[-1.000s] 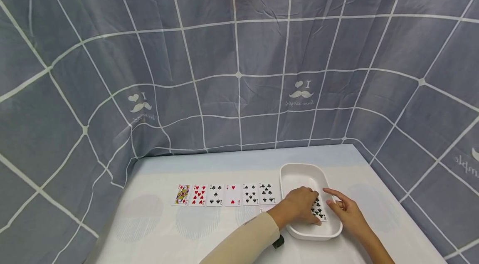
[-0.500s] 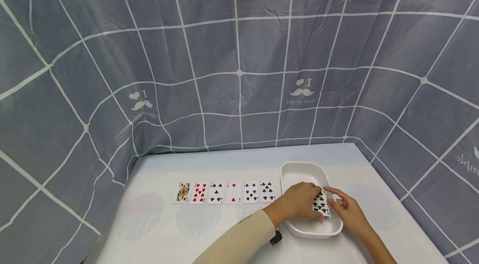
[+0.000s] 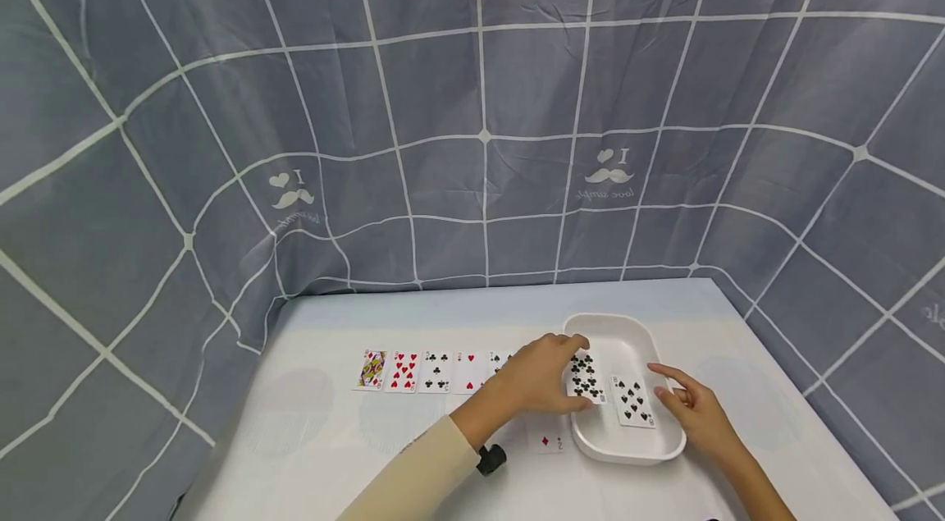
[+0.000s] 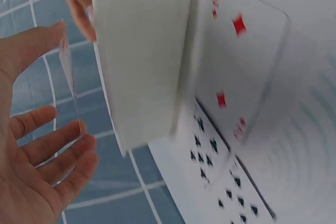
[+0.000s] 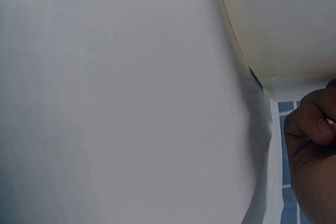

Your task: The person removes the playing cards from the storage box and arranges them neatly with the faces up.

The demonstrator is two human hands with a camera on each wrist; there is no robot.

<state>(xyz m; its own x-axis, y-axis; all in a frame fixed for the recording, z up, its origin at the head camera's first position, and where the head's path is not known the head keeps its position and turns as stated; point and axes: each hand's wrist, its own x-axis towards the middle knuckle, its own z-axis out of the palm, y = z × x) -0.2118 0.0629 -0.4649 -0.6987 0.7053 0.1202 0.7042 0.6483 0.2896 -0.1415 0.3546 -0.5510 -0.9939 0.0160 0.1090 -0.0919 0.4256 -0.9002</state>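
My left hand [image 3: 542,377] pinches a playing card [image 3: 586,378] covered in black clubs by its edges, above the left rim of a white tray [image 3: 627,451]. In the left wrist view the card is edge-on, between thumb and fingertips. A spades card [image 3: 632,402] lies face up inside the tray. Beside the tray's right rim is my right hand [image 3: 697,418], index finger and thumb apart with no card between them. Its other fingers are curled in the right wrist view. Left of the tray, a two of diamonds [image 3: 546,443] lies on the table, partly behind my left wrist.
A row of face-up cards runs left across the table [image 3: 317,455]: a diamonds face card [image 3: 372,371], a hearts card [image 3: 404,372], a five of clubs [image 3: 435,373] and a two of hearts [image 3: 469,371]. My left hand partly covers the row's right end. A grey gridded curtain [image 3: 443,185] surrounds the table.
My left hand has moved left from the middle of the tray to its left rim, carrying the clubs card. The spades card has come into view in the tray. My right hand stays near the right rim.
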